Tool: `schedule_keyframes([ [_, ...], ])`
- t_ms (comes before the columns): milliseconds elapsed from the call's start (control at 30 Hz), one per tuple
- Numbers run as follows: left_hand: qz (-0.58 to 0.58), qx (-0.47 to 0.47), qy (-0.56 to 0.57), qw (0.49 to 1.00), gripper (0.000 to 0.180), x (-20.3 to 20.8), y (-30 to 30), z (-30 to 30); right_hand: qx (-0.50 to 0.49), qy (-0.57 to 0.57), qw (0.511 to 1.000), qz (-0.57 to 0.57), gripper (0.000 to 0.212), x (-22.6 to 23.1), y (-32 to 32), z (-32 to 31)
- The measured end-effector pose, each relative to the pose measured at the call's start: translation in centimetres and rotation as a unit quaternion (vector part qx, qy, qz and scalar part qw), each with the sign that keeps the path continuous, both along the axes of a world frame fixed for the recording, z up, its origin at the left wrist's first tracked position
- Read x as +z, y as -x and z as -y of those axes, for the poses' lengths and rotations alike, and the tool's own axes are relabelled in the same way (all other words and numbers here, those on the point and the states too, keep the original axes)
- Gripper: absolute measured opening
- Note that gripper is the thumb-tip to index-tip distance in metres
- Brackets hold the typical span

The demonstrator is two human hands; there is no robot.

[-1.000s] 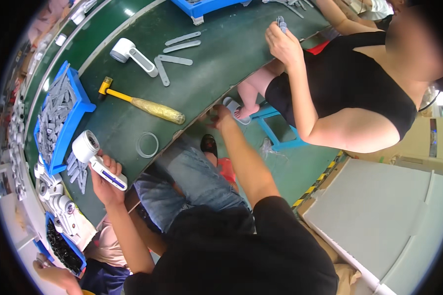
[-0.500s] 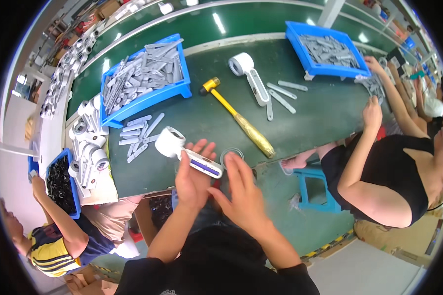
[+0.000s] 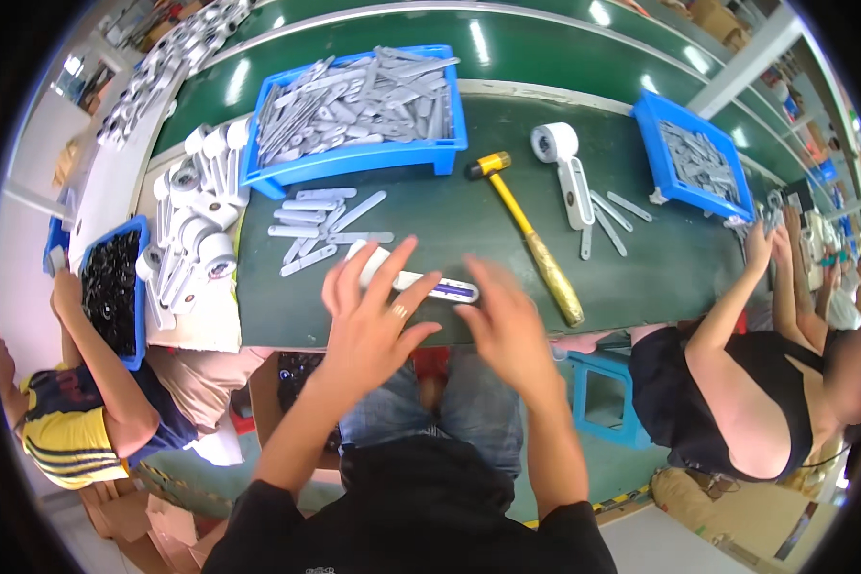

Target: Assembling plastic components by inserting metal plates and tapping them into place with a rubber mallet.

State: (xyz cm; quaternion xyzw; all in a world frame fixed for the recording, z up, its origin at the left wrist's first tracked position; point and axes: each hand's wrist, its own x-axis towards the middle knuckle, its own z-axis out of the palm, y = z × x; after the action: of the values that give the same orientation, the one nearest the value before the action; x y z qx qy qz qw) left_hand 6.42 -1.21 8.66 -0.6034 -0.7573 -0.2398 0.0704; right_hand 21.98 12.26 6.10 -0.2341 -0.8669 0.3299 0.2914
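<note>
A white handheld device (image 3: 415, 279) with a dark purple strip along its handle lies at the near part of the green table; its round head is hidden behind my left hand. My left hand (image 3: 368, 311), a ring on one finger, is palm down over it, fingers spread, fingertips on or just above the handle. My right hand (image 3: 507, 320) is by the handle's far right end, thumb and fingers apart, blurred at the fingertips. A yellow hammer (image 3: 526, 225) lies to the right. Behind my left hand are several loose grey flat strips (image 3: 320, 222).
A blue bin (image 3: 359, 153) of grey strips stands at the back left, another blue bin (image 3: 674, 182) at the back right. A second white device (image 3: 569, 182) lies beyond the hammer. White devices (image 3: 201, 230) are piled at left. Co-workers (image 3: 737, 402) sit on both sides.
My left hand has turned from palm up, holding the device, to palm down over it. A clear ring by my right fingertips no longer shows. The whole view has shifted.
</note>
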Motion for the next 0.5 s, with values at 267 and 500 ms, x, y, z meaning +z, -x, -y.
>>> schedule_keyframes([
  [267,0.006,-0.053,0.08,0.995,0.051,-2.9,3.6,-0.8,-0.116,-0.04,0.985,0.121,0.029,-1.1,-5.2,0.9],
  [500,0.028,-0.006,-0.019,0.999,0.057,-1.1,2.2,-0.3,-0.073,0.615,0.713,-0.328,0.017,-1.5,-5.4,1.1],
])
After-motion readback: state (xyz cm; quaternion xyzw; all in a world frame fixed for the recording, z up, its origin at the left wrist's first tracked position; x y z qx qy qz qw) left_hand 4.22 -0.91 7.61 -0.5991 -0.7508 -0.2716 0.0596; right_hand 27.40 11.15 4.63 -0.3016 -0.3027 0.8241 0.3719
